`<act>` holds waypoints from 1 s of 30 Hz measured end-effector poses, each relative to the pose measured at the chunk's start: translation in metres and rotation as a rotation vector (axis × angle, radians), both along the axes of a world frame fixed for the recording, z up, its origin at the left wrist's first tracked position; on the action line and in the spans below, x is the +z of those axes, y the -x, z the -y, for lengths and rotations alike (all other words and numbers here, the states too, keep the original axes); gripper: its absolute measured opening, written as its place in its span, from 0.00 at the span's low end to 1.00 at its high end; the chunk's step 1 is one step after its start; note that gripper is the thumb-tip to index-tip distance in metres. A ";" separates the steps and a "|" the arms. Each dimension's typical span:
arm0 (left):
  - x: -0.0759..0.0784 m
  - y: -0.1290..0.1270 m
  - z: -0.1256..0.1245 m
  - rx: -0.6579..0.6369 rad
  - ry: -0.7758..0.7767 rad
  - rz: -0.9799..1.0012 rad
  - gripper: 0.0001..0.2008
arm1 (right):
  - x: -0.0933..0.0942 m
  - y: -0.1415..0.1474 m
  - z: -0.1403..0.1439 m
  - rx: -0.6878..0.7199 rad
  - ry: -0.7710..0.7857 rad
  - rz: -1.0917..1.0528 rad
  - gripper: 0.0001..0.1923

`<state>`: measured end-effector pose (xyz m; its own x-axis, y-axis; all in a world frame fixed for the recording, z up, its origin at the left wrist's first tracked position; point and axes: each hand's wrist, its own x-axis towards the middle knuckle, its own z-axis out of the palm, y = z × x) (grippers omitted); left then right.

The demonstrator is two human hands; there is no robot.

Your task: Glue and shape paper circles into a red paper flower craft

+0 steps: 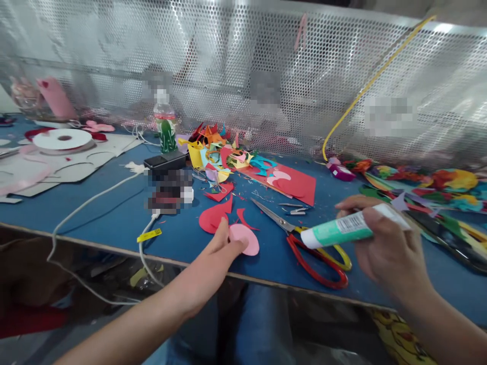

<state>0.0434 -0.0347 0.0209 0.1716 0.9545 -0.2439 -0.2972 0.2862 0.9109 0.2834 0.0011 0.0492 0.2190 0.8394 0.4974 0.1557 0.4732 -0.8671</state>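
My left hand (pixel 218 251) pinches the edge of a pink paper oval (pixel 250 240) between thumb and fingers, low over the front of the blue table. Just behind those fingers lies a red teardrop-shaped paper piece (pixel 210 219), with a thin red curved scrap (pixel 245 219) to its right. Held in my right hand (pixel 391 248) is a green and white glue stick (pixel 344 229), tilted with its white cap end toward the left. Under it, scissors (pixel 283 223) with red and yellow handles lie partly spread, one handle partly hidden by the stick.
Colourful paper scraps (pixel 213 152) are heaped behind, beside a red sheet (pixel 300 182). A drink bottle (pixel 165 126), black box (pixel 165 161) and white cable (pixel 85 200) stand left. A ribbon spool (pixel 45 139) lies farther left. Perforated metal (pixel 228 61) closes the back.
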 end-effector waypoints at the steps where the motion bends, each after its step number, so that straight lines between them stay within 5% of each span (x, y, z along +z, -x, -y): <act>1: 0.004 0.006 0.004 0.010 0.029 -0.123 0.36 | -0.001 -0.002 -0.003 -0.021 0.017 0.005 0.10; 4: 0.016 0.024 0.016 0.047 -0.116 -0.347 0.34 | -0.001 -0.006 -0.013 -0.061 0.061 -0.117 0.09; 7: 0.022 0.036 0.021 0.031 -0.286 -0.437 0.28 | -0.001 -0.011 -0.026 -0.027 0.164 -0.469 0.06; 11: 0.014 0.047 0.017 0.052 -0.297 -0.432 0.24 | -0.006 -0.019 -0.046 0.035 0.291 -0.653 0.04; 18: 0.007 0.073 0.000 0.154 -0.318 -0.487 0.25 | -0.016 -0.001 -0.069 0.108 0.221 -0.701 0.09; 24: 0.010 0.086 -0.015 0.298 -0.364 -0.460 0.23 | -0.023 0.023 -0.103 0.150 0.301 -0.186 0.15; 30: 0.007 0.095 -0.015 0.343 -0.454 -0.732 0.15 | -0.047 0.010 -0.154 -0.016 0.323 0.234 0.22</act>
